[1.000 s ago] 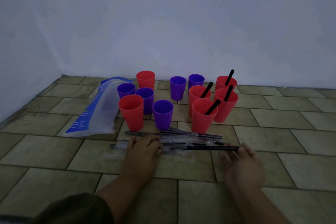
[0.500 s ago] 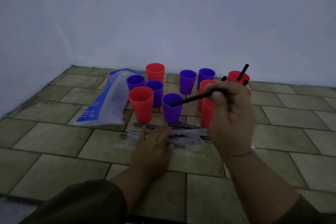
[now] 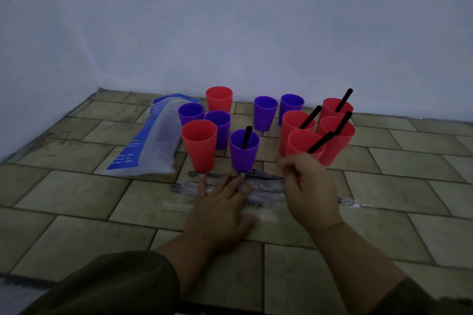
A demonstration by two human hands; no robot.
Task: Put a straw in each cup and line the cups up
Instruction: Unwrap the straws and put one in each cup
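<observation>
Five of eleven cups are stocked, and the front purple cup is the newest.
Right hand (image 3: pixel 307 186), lower centre: blurred, fingers curled, cannot tell whether it grips anything. The black straw (image 3: pixel 247 136) it carried half a second ago now stands in the front purple cup (image 3: pixel 243 155) at centre. Left hand (image 3: pixel 222 203): flat on the straw packet (image 3: pixel 263 190). Four red cups (image 3: pixel 337 146), centre right, hold one straw each. Six cups at centre left are empty, with no line formed yet. Plastic bag (image 3: pixel 153 140) lies left.
</observation>
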